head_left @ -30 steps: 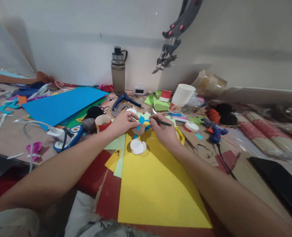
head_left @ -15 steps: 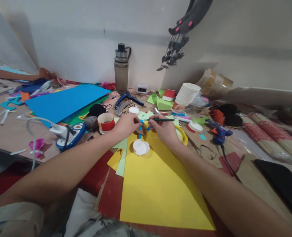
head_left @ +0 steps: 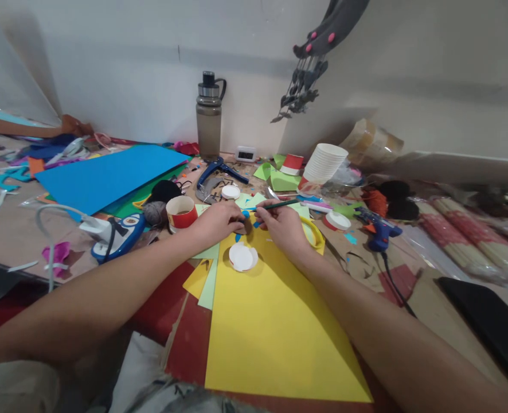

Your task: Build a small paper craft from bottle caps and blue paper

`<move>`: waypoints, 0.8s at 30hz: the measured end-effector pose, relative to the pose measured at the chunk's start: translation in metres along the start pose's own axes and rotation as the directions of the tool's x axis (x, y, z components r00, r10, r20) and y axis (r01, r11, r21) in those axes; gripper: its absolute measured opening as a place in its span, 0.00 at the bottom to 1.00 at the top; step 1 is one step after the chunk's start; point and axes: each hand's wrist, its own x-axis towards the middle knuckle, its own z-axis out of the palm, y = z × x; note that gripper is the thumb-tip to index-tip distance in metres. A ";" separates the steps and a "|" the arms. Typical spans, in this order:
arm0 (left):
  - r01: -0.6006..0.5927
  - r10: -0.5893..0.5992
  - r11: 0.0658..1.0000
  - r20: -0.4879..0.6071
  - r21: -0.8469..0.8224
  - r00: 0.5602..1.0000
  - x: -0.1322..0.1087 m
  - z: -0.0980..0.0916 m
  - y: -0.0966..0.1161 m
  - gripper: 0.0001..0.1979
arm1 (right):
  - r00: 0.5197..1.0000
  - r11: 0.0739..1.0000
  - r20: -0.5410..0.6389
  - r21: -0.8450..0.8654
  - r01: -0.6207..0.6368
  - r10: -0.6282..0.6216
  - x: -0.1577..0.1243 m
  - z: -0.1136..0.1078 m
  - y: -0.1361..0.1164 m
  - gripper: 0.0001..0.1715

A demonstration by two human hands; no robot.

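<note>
Holding dark pen-like tool (head_left: 283, 203) crosswise in narrow grip of right hand (head_left: 286, 228); blue pieces (head_left: 246, 214) lie between it and left hand (head_left: 218, 222), grip unclear.

Tall grey translucent bottle (head_left: 208, 126): upright, beyond left hand (head_left: 222, 222). Blue plastic glue gun (head_left: 381, 234): right of right hand (head_left: 283, 228).

Small blue pieces (head_left: 246, 214): partly covered by left hand (head_left: 222, 223); grip unclear. Dark pen (head_left: 286, 203): lower end obscured at right hand (head_left: 285, 226). Yellow ring (head_left: 319, 234): partly behind same hand. White display unit (head_left: 246, 154): reading too small. Green sheet (head_left: 127, 210): largely under blue sheet (head_left: 108, 178). Black slab (head_left: 486, 321): cut by right edge. Grey hanging ornament (head_left: 337, 28): cut by top edge.
</note>
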 end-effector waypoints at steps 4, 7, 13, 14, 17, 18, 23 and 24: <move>-0.036 0.037 0.999 -0.035 0.024 0.999 -0.002 0.006 -0.004 0.08 | 0.997 0.995 -0.012 -0.077 0.069 -0.070 0.004 -0.002 -0.004 0.14; -0.043 0.044 0.999 -0.052 0.031 0.998 -0.004 0.008 -0.006 0.08 | 0.994 0.982 0.001 -0.158 0.107 -0.108 0.011 0.000 -0.004 0.14; -0.068 0.070 0.996 -0.037 0.058 0.997 -0.005 0.010 -0.002 0.09 | 0.989 0.956 0.044 -0.254 0.144 -0.138 0.020 0.008 0.000 0.10; -0.078 0.080 0.995 -0.027 0.066 0.996 -0.005 0.010 -0.001 0.10 | 0.988 0.953 0.050 -0.263 0.153 -0.145 0.020 0.008 -0.001 0.10; -0.102 0.102 0.991 0.001 0.088 0.995 -0.006 0.010 0.001 0.12 | 0.984 0.935 0.056 -0.309 0.176 -0.167 0.019 0.008 -0.006 0.09; -0.106 0.106 0.990 0.003 0.093 0.994 -0.006 0.010 0.001 0.13 | 0.984 0.927 0.055 -0.329 0.179 -0.170 0.018 0.008 -0.007 0.09; -0.089 0.089 0.990 0.002 0.107 0.996 -0.007 0.011 0.000 0.13 | 0.985 0.908 0.065 -0.381 0.173 -0.161 0.016 0.007 -0.011 0.09; -0.093 0.093 0.990 0.006 0.106 0.996 -0.007 0.011 -0.001 0.13 | 0.985 0.909 0.071 -0.379 0.173 -0.158 0.016 0.007 -0.012 0.09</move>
